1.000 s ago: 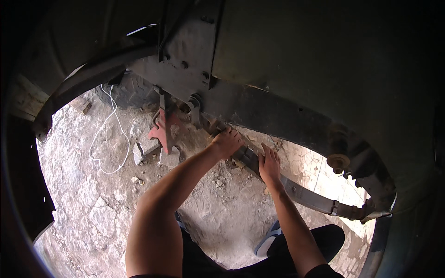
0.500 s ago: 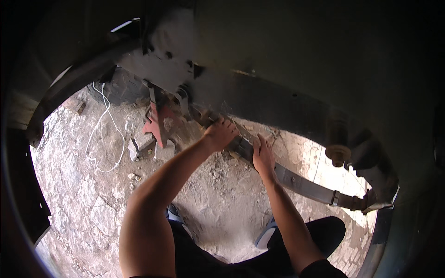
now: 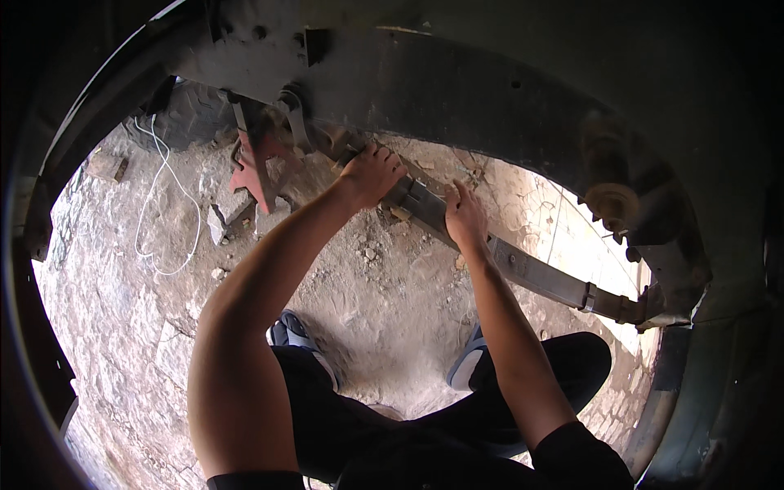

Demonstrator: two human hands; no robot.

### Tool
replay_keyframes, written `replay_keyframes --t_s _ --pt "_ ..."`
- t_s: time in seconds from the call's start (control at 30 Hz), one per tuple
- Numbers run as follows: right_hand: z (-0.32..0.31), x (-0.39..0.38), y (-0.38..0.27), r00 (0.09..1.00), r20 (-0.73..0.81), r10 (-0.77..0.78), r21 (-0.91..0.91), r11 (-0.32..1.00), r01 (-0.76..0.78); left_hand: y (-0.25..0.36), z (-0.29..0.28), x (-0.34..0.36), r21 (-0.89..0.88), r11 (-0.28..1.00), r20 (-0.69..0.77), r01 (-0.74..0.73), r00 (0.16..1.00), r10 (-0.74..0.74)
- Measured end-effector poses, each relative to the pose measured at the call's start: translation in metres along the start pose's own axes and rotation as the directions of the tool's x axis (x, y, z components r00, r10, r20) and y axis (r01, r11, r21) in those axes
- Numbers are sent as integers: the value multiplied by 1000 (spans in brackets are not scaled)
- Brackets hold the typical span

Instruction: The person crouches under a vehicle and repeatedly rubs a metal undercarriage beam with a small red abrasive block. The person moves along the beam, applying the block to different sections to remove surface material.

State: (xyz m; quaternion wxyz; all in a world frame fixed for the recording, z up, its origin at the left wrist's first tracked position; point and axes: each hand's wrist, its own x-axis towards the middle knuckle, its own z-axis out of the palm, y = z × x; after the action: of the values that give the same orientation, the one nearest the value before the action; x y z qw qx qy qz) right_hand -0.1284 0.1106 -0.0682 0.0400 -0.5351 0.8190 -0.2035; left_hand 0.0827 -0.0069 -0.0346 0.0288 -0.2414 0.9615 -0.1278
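Note:
A long, dark, curved leaf spring (image 3: 539,279) runs under the vehicle's frame, from the shackle (image 3: 294,116) at the left down to a bracket at the right. My left hand (image 3: 374,174) lies over its upper left part, fingers bent across the stacked metal leaves. Further right along the same spring is my right hand (image 3: 465,216), its palm against the metal and its fingers reaching over the far side. The undersides of both grips are hidden. A metal clamp (image 3: 588,296) bands the spring near its right end.
The dark frame rail (image 3: 457,102) crosses above my hands. A red jack stand (image 3: 260,167) stands at the left near grey blocks (image 3: 224,219) and a tyre (image 3: 196,110). White cord (image 3: 196,216) loops on the rough ground. A rusty round bump stop (image 3: 611,204) hangs at the right.
My view has shifted, so the frame, jack stand and spring sit higher in the picture. Both hands stay on the leaf spring, with little visible movement along it.

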Motion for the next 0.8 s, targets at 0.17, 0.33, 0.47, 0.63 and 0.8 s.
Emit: replay_keyframes --t_s 0.17,0.33,0.47,0.63,0.8 --pt "-4 -7 7 995 70 -67 47 997 64 -3 8 -7 -20 1000 0 14 1000 -14" --pt "-2 20 13 997 50 55 46 997 -58 -2 1 -3 -70 998 -4 6 1000 -6" --pt "1 -2 0 994 57 -88 58 995 85 -3 11 -2 -54 998 -54 15 998 -18" --pt "-9 13 7 987 155 48 94 993 -64 -8 24 -6 -76 997 -177 -26 984 12" --pt "-11 29 11 954 208 217 67 970 -236 -3 10 0 13 1000 -101 -4 995 5"
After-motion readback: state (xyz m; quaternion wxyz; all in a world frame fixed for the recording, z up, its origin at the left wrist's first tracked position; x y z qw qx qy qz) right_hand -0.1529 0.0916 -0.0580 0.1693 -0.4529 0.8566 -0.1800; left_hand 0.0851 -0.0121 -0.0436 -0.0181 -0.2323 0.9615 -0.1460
